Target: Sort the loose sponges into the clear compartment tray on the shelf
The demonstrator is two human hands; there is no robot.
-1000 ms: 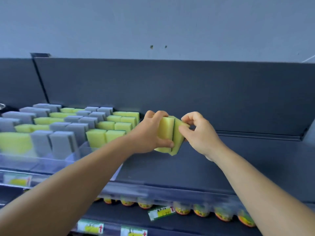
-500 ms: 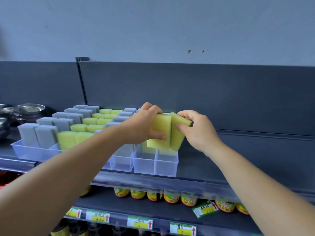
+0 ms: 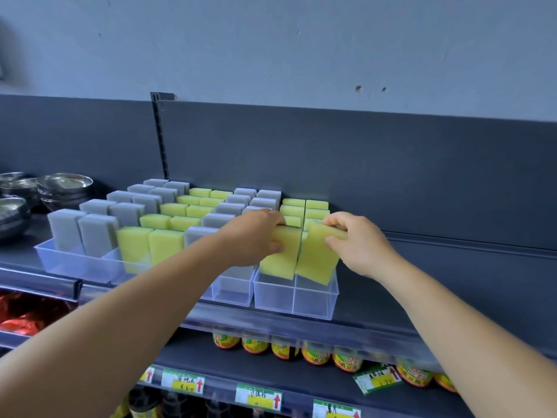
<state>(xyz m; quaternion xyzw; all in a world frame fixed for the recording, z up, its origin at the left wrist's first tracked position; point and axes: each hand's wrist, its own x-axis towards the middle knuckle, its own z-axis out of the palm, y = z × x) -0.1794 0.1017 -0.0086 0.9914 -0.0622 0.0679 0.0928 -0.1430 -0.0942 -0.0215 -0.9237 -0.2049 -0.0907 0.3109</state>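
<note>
A clear compartment tray [image 3: 313, 303] stands on the dark shelf, filled in rows with grey sponges [image 3: 96, 233] and yellow sponges [image 3: 164, 245]. My left hand [image 3: 256, 236] grips one yellow sponge [image 3: 280, 257] from above, its lower end dipping into a front right compartment. My right hand [image 3: 358, 242] pinches a second yellow sponge [image 3: 318, 256], tilted, over the rightmost front compartment. The two sponges touch along one edge. The lower parts of both front right compartments look empty.
Steel bowls [image 3: 64, 187] are stacked on the shelf at the left. Bare shelf [image 3: 437, 282] lies right of the tray. Below, jars with yellow labels [image 3: 316, 354] and price tags [image 3: 184, 381] line the lower shelf. Red packets [image 3: 21, 312] sit at the lower left.
Both hands have lowered the two yellow sponges from above the tray into the front right compartments. The view has shifted, showing the whole tray and the bowls.
</note>
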